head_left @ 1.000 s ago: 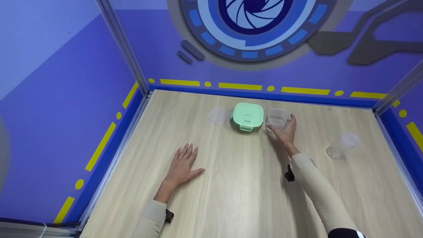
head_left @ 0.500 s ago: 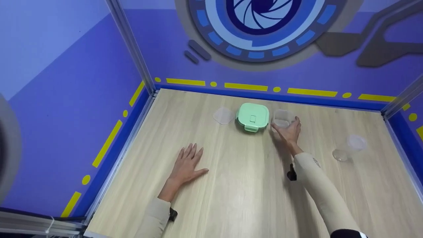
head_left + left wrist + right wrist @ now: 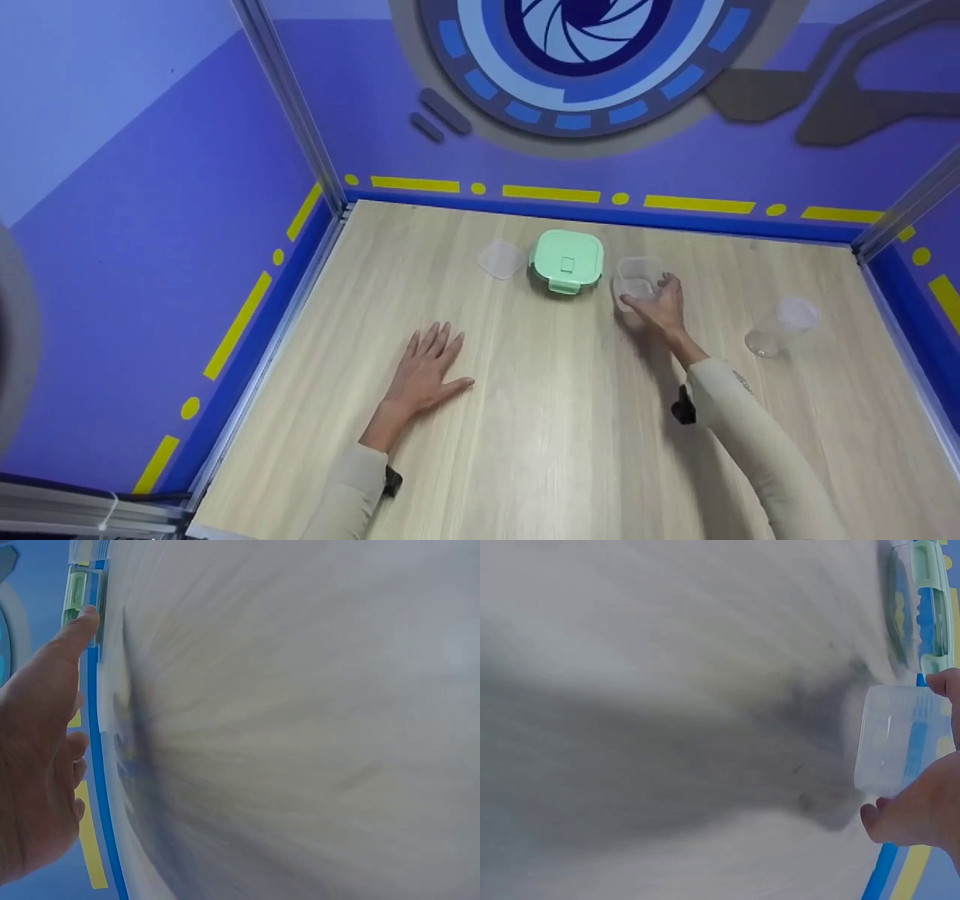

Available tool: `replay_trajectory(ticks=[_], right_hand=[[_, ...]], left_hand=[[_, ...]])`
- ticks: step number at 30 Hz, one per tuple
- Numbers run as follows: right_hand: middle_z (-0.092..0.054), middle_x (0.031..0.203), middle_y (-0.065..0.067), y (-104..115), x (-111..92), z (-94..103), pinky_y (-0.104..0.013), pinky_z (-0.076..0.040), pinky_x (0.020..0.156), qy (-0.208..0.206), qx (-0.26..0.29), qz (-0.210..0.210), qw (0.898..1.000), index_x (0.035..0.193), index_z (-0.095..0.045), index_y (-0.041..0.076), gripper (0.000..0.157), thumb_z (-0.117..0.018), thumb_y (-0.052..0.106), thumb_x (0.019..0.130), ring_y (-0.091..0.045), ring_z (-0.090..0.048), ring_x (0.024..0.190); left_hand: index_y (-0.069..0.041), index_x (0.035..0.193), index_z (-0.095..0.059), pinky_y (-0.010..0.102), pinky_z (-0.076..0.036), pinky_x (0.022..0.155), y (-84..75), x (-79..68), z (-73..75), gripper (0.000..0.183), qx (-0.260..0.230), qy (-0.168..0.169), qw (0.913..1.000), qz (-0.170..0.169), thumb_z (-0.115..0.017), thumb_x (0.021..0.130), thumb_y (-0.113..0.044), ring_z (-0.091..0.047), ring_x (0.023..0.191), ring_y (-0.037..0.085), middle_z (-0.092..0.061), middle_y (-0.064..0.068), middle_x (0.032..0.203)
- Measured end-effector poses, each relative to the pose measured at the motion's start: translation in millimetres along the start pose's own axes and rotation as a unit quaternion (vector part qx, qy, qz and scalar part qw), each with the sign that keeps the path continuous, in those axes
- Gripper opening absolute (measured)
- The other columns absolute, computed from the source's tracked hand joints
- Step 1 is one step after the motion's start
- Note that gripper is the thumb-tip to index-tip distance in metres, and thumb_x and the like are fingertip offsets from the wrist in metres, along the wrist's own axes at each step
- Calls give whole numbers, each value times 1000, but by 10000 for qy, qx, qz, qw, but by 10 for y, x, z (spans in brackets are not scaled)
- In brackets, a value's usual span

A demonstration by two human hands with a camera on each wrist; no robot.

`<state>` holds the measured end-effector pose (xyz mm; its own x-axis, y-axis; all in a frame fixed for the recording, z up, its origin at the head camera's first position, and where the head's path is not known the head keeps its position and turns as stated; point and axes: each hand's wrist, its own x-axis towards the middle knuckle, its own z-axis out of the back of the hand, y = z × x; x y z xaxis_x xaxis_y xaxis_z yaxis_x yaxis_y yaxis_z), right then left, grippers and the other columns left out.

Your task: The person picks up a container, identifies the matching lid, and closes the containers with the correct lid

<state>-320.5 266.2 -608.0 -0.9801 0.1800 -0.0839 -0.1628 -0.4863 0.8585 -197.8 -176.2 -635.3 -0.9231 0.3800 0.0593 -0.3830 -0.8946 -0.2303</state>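
Note:
My right hand (image 3: 660,306) grips a small clear plastic container (image 3: 636,276) by its sides, thumb on the left and fingers on the right. In the right wrist view the open-topped container (image 3: 896,739) sits between thumb and fingers, close over the table. Just left of it stands a square food box with a mint-green clip lid (image 3: 568,259). A thin translucent square lid (image 3: 502,259) lies flat beyond that box. My left hand (image 3: 424,375) rests palm down on the wood, fingers spread, holding nothing.
Toward the right a clear cup (image 3: 784,324) stands on the wooden tabletop (image 3: 540,420). Blue panels with yellow dashes (image 3: 551,194) rise behind the table and along both sides, joined by metal corner posts (image 3: 289,97).
My right hand has drawn the clear container slightly toward me, away from the back wall. The left hand stays in place, and the green-lidded box has not moved.

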Motion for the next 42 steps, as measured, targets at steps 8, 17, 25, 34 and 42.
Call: replay_trajectory(ticks=[8, 17, 25, 34, 42], right_hand=[[-30, 160, -32, -176, -235, 112, -60, -31, 120, 827, 168, 611, 9946, 157, -10, -6, 102, -79, 21, 87, -48, -34, 147], [-26, 160, -32, -179, -425, 63, -64, -24, 122, 1740, 14, 926, 9804, 160, -2, 3, 116, -85, 21, 82, -51, -28, 149], [-26, 160, -33, -156, -510, -78, -58, -24, 125, 1026, 466, 622, 9917, 157, -8, -4, 113, -88, 19, 80, -46, -29, 150], [-31, 160, -32, -199, -567, 26, -55, -29, 124, 1093, 468, 494, 9917, 155, -18, -4, 103, -87, 17, 82, -46, -32, 151], [-44, 150, -33, -115, -764, -133, -60, -36, 118, 1915, 603, 1013, 9744, 150, -30, -5, 97, -90, 10, 76, -50, -42, 143]], left_hand=[[-14, 160, -35, 61, -15, 127, 27, -15, 4, 84, 26, 38, 10000, -51, -54, 96, -65, -22, 158, 36, -28, 18, 168], [-13, 160, -36, 61, -16, 127, 58, -35, 38, 84, 46, -37, 10000, -26, -54, 96, -65, -24, 158, 36, -29, 18, 167], [-12, 159, -36, 61, -16, 127, 33, -48, 21, 84, -11, -51, 10000, -40, -55, 96, -64, -25, 157, 35, -30, 17, 167], [-12, 160, -36, 60, -18, 126, 32, -19, 23, 84, 101, -198, 9997, -130, -55, 96, -64, -26, 157, 35, -32, 16, 166], [-10, 159, -37, 62, -19, 125, 30, -71, 7, 83, 48, -149, 9998, -103, -56, 96, -62, -28, 156, 38, -33, 20, 165]])
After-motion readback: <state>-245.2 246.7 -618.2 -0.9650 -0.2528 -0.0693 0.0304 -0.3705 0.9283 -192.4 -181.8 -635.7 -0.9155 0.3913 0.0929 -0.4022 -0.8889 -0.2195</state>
